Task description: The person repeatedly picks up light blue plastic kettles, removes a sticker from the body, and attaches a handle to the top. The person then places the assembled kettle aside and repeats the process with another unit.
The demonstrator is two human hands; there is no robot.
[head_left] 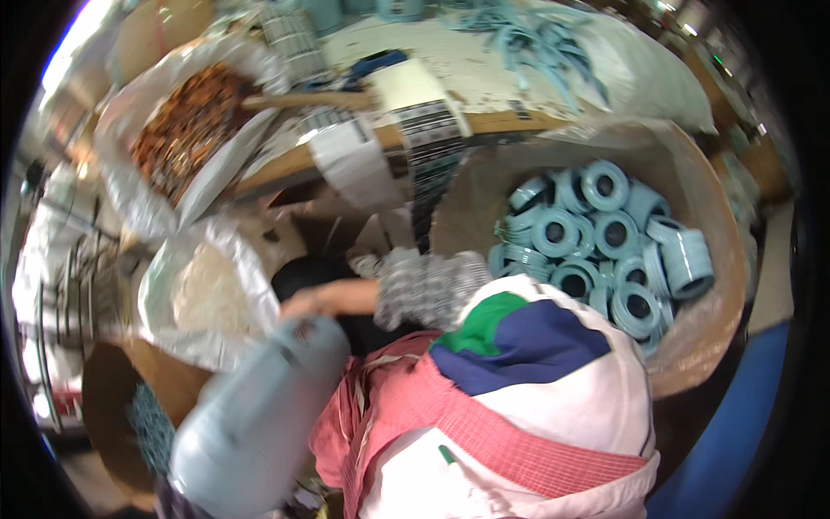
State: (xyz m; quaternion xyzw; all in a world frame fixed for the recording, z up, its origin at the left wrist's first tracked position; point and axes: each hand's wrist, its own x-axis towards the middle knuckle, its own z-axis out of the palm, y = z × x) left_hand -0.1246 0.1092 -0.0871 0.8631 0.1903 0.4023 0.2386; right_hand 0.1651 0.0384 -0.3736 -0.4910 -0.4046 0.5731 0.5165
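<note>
A large pale blue plastic container (pixel 259 411), rounded and blurred by motion, is tilted at the lower left, beside my lap. My right hand (pixel 316 300) reaches across to the left in a grey checked sleeve and grips the container's upper end, near a small dark spot or opening. The fingers are partly smeared. My left hand does not show; a bit of dark purplish cloth (pixel 170 502) appears at the container's lower end. Right of me, a large lined bag (pixel 700 342) holds several pale blue flanged plastic fittings (pixel 616 233).
A worktable (pixel 372 39) ahead carries blue plastic strips (pixel 519 39), a wooden-handled tool (pixel 311 100) and printed label sheets (pixel 428 130) over its edge. Left are a bag of rust-brown scraps (pixel 194 121), a pale lined bag (pixel 207 290) and a cardboard box (pixel 112 415) with blue shavings.
</note>
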